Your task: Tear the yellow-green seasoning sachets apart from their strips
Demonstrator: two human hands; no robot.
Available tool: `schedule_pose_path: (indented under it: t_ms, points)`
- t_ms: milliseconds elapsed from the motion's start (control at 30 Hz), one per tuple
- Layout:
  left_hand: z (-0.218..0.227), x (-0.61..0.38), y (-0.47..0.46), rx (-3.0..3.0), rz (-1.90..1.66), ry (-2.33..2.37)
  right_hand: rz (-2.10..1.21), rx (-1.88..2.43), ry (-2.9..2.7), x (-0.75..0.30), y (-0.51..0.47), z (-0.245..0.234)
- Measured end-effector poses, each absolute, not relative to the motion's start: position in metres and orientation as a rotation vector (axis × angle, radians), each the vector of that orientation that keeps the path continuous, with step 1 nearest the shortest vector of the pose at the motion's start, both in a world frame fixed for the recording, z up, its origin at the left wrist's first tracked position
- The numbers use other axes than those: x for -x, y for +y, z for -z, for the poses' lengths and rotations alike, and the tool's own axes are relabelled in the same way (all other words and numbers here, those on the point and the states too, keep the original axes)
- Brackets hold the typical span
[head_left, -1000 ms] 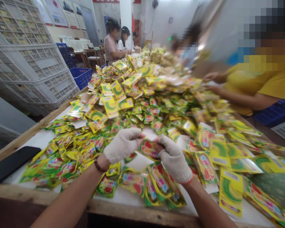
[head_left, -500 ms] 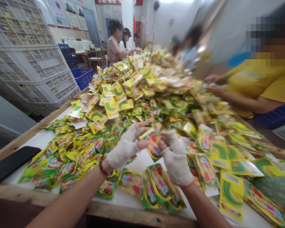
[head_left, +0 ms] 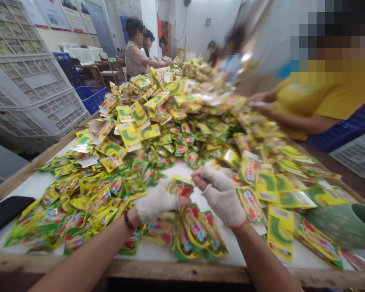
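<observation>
Both my hands wear white fingerless knit gloves. My left hand (head_left: 158, 202) is closed, its bare thumb and fingers pinching the lower edge of a small yellow-green sachet (head_left: 180, 187) with red fruit print. My right hand (head_left: 220, 194) is also closed, its fingertips gripping the sachet's upper right corner. The sachet is held just above the white table top (head_left: 30, 184). Right below my hands lies a fanned row of larger packets (head_left: 197, 231) of the same print.
A big heap of yellow-green sachets (head_left: 170, 117) covers the table. A black phone (head_left: 4, 211) lies at the left edge. A green patterned cup (head_left: 346, 225) is at right. A person in yellow (head_left: 328, 101) works opposite; others stand farther back. White crates (head_left: 33, 89) stack at left.
My hands have dropped lower toward the table with the sachet still held between them. The camera view has shifted slightly right and down.
</observation>
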State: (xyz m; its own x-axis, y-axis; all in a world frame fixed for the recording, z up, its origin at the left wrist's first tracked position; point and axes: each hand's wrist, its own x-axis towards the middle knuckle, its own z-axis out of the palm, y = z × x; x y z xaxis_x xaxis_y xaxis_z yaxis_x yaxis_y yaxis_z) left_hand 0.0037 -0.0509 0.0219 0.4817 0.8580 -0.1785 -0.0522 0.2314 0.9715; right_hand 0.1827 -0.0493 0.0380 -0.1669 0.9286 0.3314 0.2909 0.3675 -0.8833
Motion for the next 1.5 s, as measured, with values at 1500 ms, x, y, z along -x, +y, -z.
schedule_pose_path:
  t_ms: [1500]
  points:
    - [-0.028,-0.002,-0.043,-1.252,-0.682,0.881,-0.783,0.956,-1.788,-0.174,-0.051,-0.026]
